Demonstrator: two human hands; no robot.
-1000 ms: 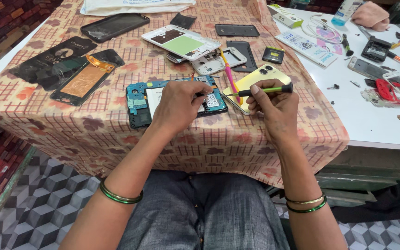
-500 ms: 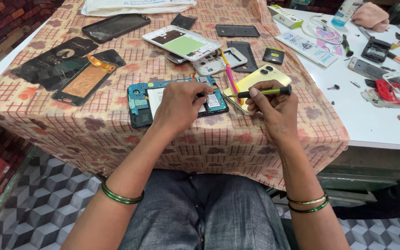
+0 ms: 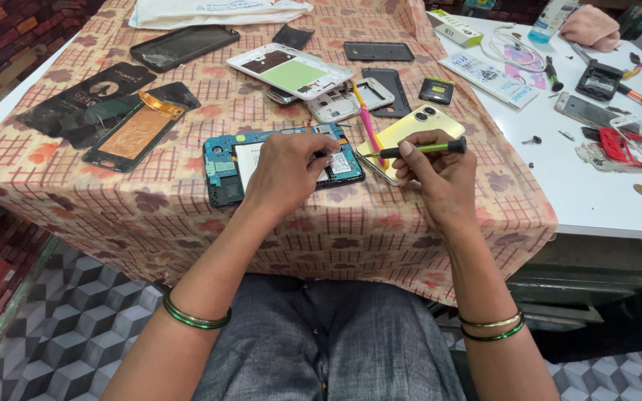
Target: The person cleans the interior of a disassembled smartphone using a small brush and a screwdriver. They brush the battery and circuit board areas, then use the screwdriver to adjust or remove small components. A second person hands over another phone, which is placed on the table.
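Note:
An opened phone [image 3: 226,165] with a blue frame and exposed circuit boards lies on the patterned tablecloth near the front edge. My left hand [image 3: 285,172] rests on its right half and presses it down. My right hand [image 3: 440,174] grips a thin screwdriver [image 3: 426,148] with a green shaft and black ends, held almost level, its tip pointing left toward the opened phone. Just behind the screwdriver lies a yellow phone back [image 3: 410,128] with two camera rings. A pink and yellow pry tool [image 3: 368,127] lies next to it.
More phone parts cover the cloth: a white frame with a green panel [image 3: 291,70], black screens [image 3: 183,44], a copper-backed display [image 3: 137,134], a silver frame [image 3: 345,100]. To the right, a white table [image 3: 596,193] holds tools, a red cable bundle [image 3: 629,145] and small screws.
Both hands stay in nearly the same place. The screwdriver has tilted slightly, and the right fingers have shifted along its shaft.

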